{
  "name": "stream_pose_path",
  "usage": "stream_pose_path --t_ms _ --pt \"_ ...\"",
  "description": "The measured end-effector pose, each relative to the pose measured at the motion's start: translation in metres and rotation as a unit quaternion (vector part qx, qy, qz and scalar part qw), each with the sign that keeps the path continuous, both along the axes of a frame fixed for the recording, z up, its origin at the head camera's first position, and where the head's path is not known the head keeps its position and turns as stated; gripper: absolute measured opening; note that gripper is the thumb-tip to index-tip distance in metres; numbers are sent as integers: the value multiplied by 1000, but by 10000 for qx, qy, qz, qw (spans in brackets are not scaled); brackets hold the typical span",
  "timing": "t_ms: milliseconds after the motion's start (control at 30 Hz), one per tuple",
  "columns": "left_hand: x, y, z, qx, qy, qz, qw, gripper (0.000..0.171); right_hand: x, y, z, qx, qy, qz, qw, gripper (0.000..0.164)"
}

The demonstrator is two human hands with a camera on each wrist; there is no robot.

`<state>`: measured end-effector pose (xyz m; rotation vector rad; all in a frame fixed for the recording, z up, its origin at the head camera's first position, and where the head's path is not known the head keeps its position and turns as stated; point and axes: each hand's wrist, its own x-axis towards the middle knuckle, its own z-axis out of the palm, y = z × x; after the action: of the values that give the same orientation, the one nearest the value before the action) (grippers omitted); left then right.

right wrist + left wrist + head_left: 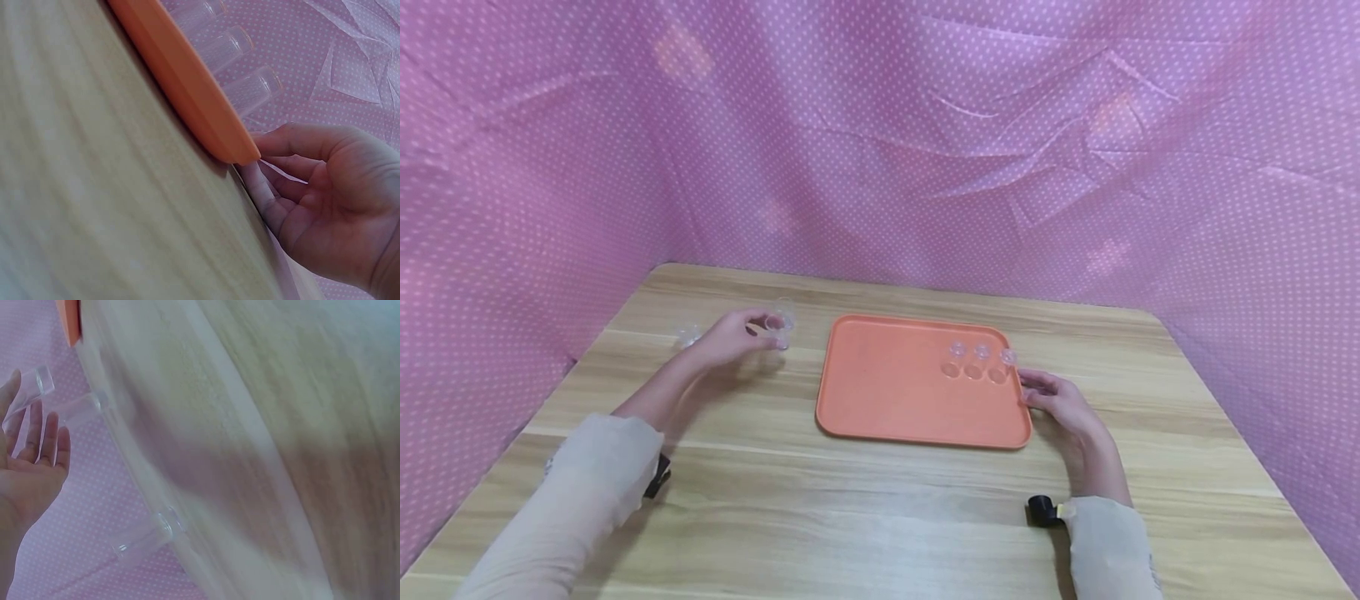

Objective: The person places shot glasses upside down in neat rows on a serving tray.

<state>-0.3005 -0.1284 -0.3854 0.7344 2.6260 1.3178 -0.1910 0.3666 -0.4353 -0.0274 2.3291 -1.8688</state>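
Observation:
A clear cup [34, 387] is held between the thumb and fingers of my left hand [733, 337], left of the orange tray [887, 400]. Just by that hand stands a second clear cup [82, 410]. A third clear cup [687, 335] stands farther left on the table, partly hidden by the hand. My right hand [1063, 402] pinches the tray's right edge, its thumb and fingers meeting the rim [240, 147]. Three clear cups [973, 371] stand in a row on the tray's right part.
The wooden table [865, 517] carries everything. Pink dotted cloth [880, 167] hangs behind it and along both sides. A black wrist camera [1042, 511] sits at the right sleeve, and another [657, 477] at the left.

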Motion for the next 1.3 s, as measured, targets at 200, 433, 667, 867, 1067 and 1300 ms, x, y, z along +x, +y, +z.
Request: stream_pose_path --t_ms 200,433,667,867,1067,1300 --pt "0 5 2 -3 -60 -125 9999 40 0 1 -1 94 68 2 9999 46" --pt "0 16 6 131 -9 -268 9996 40 0 0 0 203 42 -47 9998 47" --pt "-3 30 11 112 -113 -358 9992 41 -1 0 0 284 37 -47 9996 46" --pt "-8 44 12 21 212 -653 9976 43 -1 0 -1 313 30 -68 9995 46" --pt "-11 58 11 -40 487 -890 9948 41 -1 0 -1 336 39 -69 9994 45" --pt "-10 75 9 80 359 -906 9952 35 -1 0 -1 240 65 -35 9997 46"
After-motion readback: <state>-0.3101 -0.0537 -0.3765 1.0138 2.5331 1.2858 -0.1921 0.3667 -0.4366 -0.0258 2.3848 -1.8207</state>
